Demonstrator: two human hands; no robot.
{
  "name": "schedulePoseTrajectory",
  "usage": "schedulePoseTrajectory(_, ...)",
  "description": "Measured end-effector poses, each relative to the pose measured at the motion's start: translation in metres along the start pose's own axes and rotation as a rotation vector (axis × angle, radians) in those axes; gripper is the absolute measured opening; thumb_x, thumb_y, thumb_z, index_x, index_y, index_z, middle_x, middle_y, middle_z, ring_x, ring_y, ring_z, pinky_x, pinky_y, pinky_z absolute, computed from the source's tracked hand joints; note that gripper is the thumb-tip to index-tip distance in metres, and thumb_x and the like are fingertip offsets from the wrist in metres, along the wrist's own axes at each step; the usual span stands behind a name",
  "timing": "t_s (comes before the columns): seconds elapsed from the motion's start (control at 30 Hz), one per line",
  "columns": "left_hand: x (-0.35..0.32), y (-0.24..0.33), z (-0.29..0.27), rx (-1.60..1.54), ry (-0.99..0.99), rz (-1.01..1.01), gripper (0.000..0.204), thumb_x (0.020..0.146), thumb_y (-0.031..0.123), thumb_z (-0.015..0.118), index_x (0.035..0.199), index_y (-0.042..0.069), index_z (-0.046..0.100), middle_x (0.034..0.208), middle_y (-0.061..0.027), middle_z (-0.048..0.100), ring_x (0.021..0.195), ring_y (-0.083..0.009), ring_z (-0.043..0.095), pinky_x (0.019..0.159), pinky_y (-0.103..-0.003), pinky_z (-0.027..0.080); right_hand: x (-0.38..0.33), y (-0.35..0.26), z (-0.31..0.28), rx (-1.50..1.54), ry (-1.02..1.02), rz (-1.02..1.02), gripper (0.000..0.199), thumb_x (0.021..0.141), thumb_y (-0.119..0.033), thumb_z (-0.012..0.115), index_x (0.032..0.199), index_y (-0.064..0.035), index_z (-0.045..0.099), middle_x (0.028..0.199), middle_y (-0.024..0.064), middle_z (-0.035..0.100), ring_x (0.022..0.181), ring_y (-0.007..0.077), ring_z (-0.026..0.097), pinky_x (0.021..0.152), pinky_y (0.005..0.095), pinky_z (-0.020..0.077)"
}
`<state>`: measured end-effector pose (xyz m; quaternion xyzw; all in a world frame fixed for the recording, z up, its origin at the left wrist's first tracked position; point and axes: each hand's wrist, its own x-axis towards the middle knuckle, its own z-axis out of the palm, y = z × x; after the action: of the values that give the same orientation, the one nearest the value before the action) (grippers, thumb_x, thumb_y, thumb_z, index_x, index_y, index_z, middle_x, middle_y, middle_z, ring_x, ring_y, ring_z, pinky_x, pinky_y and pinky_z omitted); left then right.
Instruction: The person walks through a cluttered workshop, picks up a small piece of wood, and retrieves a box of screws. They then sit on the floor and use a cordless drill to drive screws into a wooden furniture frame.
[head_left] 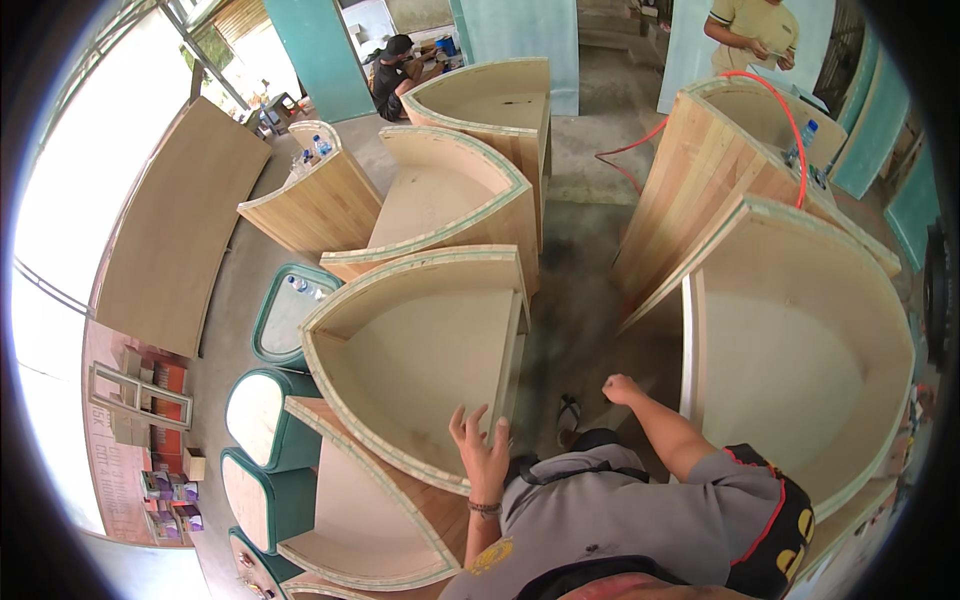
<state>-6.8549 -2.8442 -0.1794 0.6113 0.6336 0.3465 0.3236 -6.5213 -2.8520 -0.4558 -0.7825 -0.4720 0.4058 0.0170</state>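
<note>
The left hand (480, 450), fingers spread, steadied the curved wooden cabinet (420, 345) at its six o'clock rim, while the right hand (620, 388) hung loosely curled, holding nothing.

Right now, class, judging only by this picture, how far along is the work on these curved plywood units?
Done: several curved plywood shells stand assembled in a row, bare wood. In hand: the left hand rests open on the nearest shell, touching its inner panel; the right hand, loosely closed, hangs over the floor. Left: no shell shows paint; the flat curved panel lies unused.
</note>
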Motion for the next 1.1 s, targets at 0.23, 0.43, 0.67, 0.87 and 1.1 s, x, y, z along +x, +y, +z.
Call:
schedulePoseTrajectory(0.23,0.098,0.049,0.086,0.055,-0.218,0.093,0.038,0.087,0.024,0.066,0.121,0.009,0.057,0.139,-0.0189,0.034,0.119,-0.0342,0.049,0.086,-0.041,0.052,0.082,-0.043,-0.091,0.220,0.069,0.040,0.029,0.082,-0.025,0.054,0.102,-0.0094,0.069,0.107,0.0153,0.067,0.106,0.0359,0.061,0.092,0.0428,0.0485)
schedulePoseTrajectory(0.43,0.196,0.056,0.147,0.040,-0.248,0.091,0.036,0.088,0.023,0.065,0.121,0.009,0.057,0.135,-0.0164,0.042,0.115,-0.0306,0.054,0.084,-0.040,0.052,0.154,-0.038,-0.100,0.101,-0.114,-0.006,0.033,0.081,-0.026,0.052,0.103,-0.0096,0.070,0.112,0.0168,0.065,0.105,0.0372,0.061,0.093,0.0428,0.0484)
schedulePoseTrajectory(0.67,0.332,0.087,0.211,-0.213,-0.398,0.089,0.031,0.089,0.019,0.064,0.115,0.003,0.061,0.103,-0.0148,0.064,0.092,-0.0282,0.065,0.080,-0.037,0.052,0.302,-0.002,-0.152,-0.187,-0.152,-0.069,0.032,0.078,-0.027,0.060,0.101,-0.0082,0.072,0.105,0.0168,0.068,0.099,0.0358,0.063,0.088,0.0425,0.0501)
schedulePoseTrajectory(0.87,0.434,0.133,0.229,-0.131,-0.451,0.123,0.029,0.091,0.017,0.061,0.115,0.001,0.061,0.108,-0.0161,0.064,0.099,-0.0268,0.065,0.084,-0.035,0.052,0.384,-0.058,-0.297,-0.056,0.021,-0.019,0.031,0.080,-0.026,0.059,0.100,-0.0050,0.070,0.106,0.0200,0.066,0.103,0.0367,0.062,0.089,0.0437,0.0487)
schedulePoseTrajectory(1.1,0.506,0.147,0.266,-0.186,-0.345,-0.131,0.029,0.092,0.016,0.061,0.116,0.000,0.060,0.105,-0.0155,0.065,0.093,-0.0229,0.066,0.081,-0.032,0.052,0.518,-0.089,-0.378,0.058,0.124,0.062,0.032,0.078,-0.026,0.059,0.099,-0.0043,0.070,0.106,0.0212,0.065,0.101,0.0383,0.062,0.086,0.0456,0.0499)
